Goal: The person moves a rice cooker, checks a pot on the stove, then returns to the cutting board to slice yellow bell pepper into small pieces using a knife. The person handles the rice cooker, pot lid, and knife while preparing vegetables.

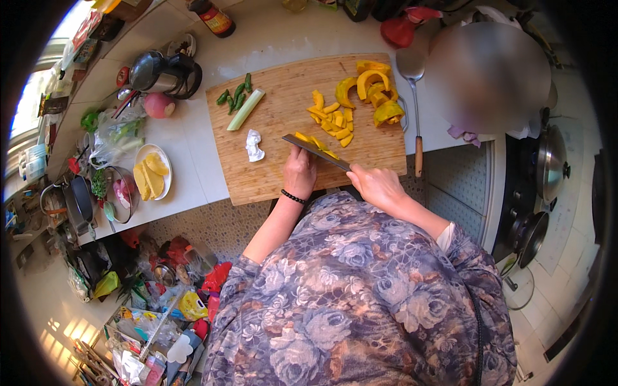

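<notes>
A wooden cutting board [275,159] lies before me. My right hand [379,186] grips the handle of a kitchen knife [316,152], its dark blade slanting up to the left. Thin pumpkin slices [316,143] lie along the blade's far side. My left hand [299,173], with a beaded bracelet, is bent close against the near side of the blade; whether its fingertips hold anything is hidden. Beyond the knife are cut pumpkin pieces [338,123] and curved pumpkin wedges [374,84]. Green chili peppers [237,94], a pale green stalk [246,110] and crumpled white paper [254,145] rest at the left.
A metal spatula [413,72] lies along the board's right side. Left on the counter are a plate of yellow pieces [166,186], a glass bowl [130,212] and a kettle [159,72]. A lidded pan [553,164] stands on the stove at right.
</notes>
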The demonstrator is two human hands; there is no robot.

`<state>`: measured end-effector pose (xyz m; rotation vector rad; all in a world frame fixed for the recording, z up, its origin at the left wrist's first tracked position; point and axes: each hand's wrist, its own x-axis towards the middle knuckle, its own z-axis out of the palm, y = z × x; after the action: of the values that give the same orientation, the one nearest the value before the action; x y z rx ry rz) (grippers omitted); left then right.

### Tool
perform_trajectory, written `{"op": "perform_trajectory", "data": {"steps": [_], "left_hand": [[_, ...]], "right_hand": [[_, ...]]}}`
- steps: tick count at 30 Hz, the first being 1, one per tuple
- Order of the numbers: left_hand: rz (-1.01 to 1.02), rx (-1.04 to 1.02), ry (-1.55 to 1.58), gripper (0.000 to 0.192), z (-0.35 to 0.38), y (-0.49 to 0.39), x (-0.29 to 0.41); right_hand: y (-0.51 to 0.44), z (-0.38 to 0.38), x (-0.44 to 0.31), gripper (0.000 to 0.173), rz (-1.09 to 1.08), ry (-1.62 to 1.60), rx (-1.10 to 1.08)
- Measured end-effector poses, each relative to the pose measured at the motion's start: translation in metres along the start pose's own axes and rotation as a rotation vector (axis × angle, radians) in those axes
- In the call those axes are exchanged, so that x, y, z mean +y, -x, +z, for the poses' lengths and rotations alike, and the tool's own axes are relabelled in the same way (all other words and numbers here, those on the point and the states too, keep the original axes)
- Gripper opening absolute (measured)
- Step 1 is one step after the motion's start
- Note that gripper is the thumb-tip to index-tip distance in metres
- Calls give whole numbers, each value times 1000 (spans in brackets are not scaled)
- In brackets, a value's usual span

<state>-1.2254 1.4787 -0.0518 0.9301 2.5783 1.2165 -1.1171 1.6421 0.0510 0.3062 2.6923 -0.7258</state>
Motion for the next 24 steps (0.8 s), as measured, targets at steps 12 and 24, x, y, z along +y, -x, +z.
{"op": "perform_trajectory", "data": {"steps": [12,24], "left_hand": [[-19,76,11,20,2,2,-2],[34,61,1,27,2,5,-8]], "right_hand": [[-59,39,3,30,-49,58,92],[-3,-5,-4,30,-20,20,10]]}}
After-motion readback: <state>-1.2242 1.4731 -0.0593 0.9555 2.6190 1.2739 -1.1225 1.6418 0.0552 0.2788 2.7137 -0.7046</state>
